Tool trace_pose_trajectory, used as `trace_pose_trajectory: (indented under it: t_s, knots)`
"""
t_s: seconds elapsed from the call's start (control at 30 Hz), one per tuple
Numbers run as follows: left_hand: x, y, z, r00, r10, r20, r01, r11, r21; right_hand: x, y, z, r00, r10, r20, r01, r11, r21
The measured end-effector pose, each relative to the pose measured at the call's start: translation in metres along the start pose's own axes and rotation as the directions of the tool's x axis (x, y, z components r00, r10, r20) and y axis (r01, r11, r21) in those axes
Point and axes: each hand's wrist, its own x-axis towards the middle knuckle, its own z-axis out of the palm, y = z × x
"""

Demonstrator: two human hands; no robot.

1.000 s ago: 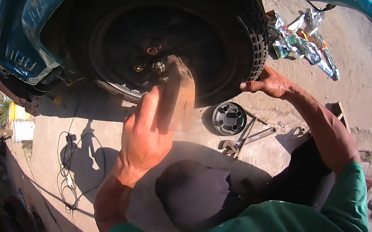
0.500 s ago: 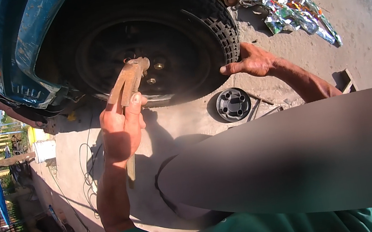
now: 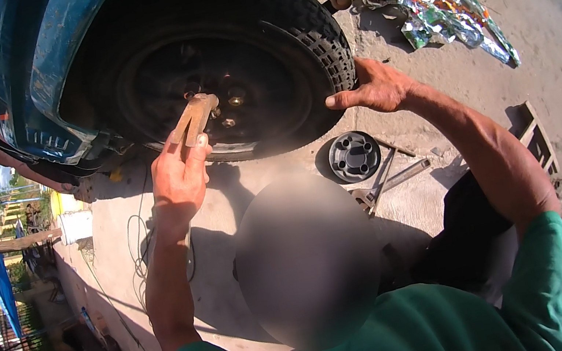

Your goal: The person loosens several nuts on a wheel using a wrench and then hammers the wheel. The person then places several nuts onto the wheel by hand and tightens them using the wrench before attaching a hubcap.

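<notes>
A claw hammer (image 3: 198,115) with a rusty head is gripped close under its head by my left hand (image 3: 179,174). Its head is in front of the dark wheel (image 3: 249,117), by the hub; I cannot tell whether they touch. Brass-coloured nuts (image 3: 236,100) show around the hub. On the wheel's right side, my right hand (image 3: 379,87) grips the black knobby tyre (image 3: 328,56), thumb along the near sidewall and fingers mostly hidden behind the tread. The wheel sits beneath the teal fender (image 3: 55,72) of a vehicle.
A round dark hub cover (image 3: 354,156) with several holes lies on the concrete, beside metal tools (image 3: 407,175). Crumpled silver foil (image 3: 444,14) is at the far right. Thin cable (image 3: 138,255) trails on the left, near a white bucket (image 3: 76,227). A blurred oval covers the lower middle.
The hammer and my left hand have shifted slightly left. My right hand keeps its place on the tyre. More of my right arm and the tools on the ground now show.
</notes>
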Motion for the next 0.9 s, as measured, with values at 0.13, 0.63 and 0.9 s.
trace_pose_trajectory:
  t_s: [0.13,0.63,0.9]
  knots:
    - [-0.032,-0.026,0.001,0.994,0.057,-0.098,-0.072,0.984,-0.163,0.007,-0.007,-0.005,1.000,-0.017,0.022,0.017,1.000,-0.009]
    - [-0.235,-0.362,0.131,0.888,-0.451,0.088,0.444,0.892,0.083,0.010,-0.024,-0.017,0.996,0.031,-0.088,-0.055,0.956,-0.290]
    - [-0.295,-0.394,0.159,0.857,-0.515,0.016,0.449,0.761,0.469,0.008,-0.043,-0.017,0.890,-0.163,-0.426,-0.039,0.903,-0.427]
